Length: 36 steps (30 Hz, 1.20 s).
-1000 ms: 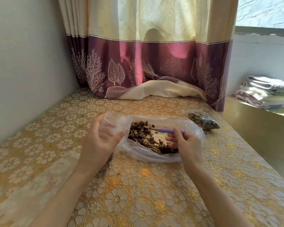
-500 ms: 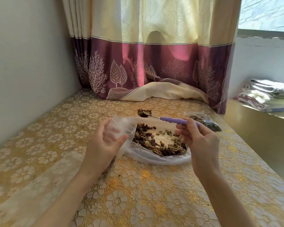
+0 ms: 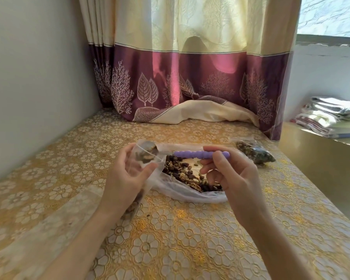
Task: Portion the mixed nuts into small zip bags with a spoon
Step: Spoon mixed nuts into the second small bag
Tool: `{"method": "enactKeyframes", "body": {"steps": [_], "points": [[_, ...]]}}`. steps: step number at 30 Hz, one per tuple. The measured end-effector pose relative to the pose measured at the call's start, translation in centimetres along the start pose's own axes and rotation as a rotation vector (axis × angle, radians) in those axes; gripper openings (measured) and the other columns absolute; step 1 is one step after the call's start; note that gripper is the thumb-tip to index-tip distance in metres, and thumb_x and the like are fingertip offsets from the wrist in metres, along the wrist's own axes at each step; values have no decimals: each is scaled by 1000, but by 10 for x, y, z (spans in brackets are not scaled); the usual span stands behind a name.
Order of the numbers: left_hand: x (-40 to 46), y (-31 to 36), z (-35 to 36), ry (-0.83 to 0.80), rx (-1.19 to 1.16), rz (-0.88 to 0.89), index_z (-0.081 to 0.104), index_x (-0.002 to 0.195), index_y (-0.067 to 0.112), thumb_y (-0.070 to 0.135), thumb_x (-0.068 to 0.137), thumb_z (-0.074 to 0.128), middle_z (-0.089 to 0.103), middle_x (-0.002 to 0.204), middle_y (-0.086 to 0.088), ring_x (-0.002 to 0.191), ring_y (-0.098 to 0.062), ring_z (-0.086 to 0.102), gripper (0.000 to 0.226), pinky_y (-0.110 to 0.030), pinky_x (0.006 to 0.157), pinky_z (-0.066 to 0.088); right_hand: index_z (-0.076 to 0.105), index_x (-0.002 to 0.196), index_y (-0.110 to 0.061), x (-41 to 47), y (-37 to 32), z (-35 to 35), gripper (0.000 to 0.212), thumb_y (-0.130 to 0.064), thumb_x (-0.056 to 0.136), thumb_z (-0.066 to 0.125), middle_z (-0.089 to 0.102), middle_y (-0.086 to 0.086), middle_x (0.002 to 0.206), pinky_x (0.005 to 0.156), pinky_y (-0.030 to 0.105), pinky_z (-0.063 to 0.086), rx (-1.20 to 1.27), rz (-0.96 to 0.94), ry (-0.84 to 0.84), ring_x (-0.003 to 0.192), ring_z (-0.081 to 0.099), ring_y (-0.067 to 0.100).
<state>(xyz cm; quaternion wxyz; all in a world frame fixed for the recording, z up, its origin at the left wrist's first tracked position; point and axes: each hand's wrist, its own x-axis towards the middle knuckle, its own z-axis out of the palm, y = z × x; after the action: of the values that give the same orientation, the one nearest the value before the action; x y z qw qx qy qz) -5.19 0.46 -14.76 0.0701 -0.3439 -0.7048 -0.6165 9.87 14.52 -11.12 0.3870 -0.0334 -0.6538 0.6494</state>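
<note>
My left hand (image 3: 127, 174) holds a small clear zip bag (image 3: 143, 158) upright with its mouth open; some nuts sit at its bottom near my wrist. My right hand (image 3: 232, 178) grips the purple handle of a spoon (image 3: 200, 155), held level, its bowl loaded with nuts inside the bag's mouth. Behind both hands a large clear bag of mixed nuts (image 3: 190, 178) lies open on the table.
A filled small bag of nuts (image 3: 255, 152) lies at the right, near the table edge. The table has a gold floral cloth (image 3: 170, 239). A grey wall runs along the left, a purple curtain (image 3: 190, 81) hangs behind, and folded towels (image 3: 331, 116) lie at far right.
The spoon scooped nuts from the large bag, rose, and moved left; its loaded bowl is now inside the mouth of the small bag. My left hand stayed holding that bag.
</note>
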Motion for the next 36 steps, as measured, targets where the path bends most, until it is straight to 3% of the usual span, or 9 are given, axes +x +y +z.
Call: {"method": "enactKeyframes", "body": {"steps": [5,10,13,17,21,24,29,33,36], "points": [[1,-1,-5,17,-60,-55,41,118,35,53,62,66,64,99,4,85,-13,65,64,-33,72,56,66,104,-5,1,1,-2,29,-21,82,54,68,10,77,57,21,49,35,-6,-55,71,63,19],[2,-3,-8,37,-30,-59,44,118,34,48,69,68,60,107,14,91,6,60,56,-13,69,51,64,105,-2,4,7,-5,24,-15,89,52,68,9,78,54,20,48,130,-1,82,67,62,16],[3,-4,-10,31,8,-73,52,121,15,49,71,66,64,108,5,94,-7,62,62,-25,76,54,63,104,-3,9,14,-12,19,-10,96,48,69,4,73,53,19,48,126,33,224,66,62,14],[1,4,-12,73,-58,-70,65,96,20,45,72,64,68,80,7,70,-7,64,35,-23,53,54,63,94,-21,11,26,-18,17,-11,97,49,69,-6,68,54,17,50,-192,-3,342,63,63,6],[3,10,-19,123,-132,-81,68,85,28,38,76,65,70,81,7,71,-14,65,14,-22,54,54,57,80,-38,9,34,-21,30,-14,97,50,68,-11,74,55,21,49,-493,-17,342,62,61,3],[6,11,-24,174,-158,-69,69,80,31,35,77,66,68,76,-3,66,-26,56,5,-35,55,48,56,70,-40,10,34,-22,38,-13,96,52,62,-9,63,47,19,41,-566,-50,380,55,55,19],[11,11,-31,249,-133,10,69,73,41,29,80,68,68,68,20,61,3,60,15,-6,49,45,63,74,-31,10,36,-20,32,-13,97,49,65,-11,57,56,34,45,-469,81,275,60,55,19],[12,10,-32,209,-139,13,67,78,38,34,77,69,69,73,22,67,6,63,5,-6,49,45,73,67,-39,10,37,-18,46,-16,98,47,67,-11,60,58,33,44,-379,162,205,64,54,21],[11,7,-31,43,-109,-24,65,89,36,46,68,66,71,86,16,76,-2,67,23,-12,55,50,74,65,-41,10,39,-18,49,-18,99,47,68,-7,61,60,28,48,-297,221,212,64,56,17]]}}
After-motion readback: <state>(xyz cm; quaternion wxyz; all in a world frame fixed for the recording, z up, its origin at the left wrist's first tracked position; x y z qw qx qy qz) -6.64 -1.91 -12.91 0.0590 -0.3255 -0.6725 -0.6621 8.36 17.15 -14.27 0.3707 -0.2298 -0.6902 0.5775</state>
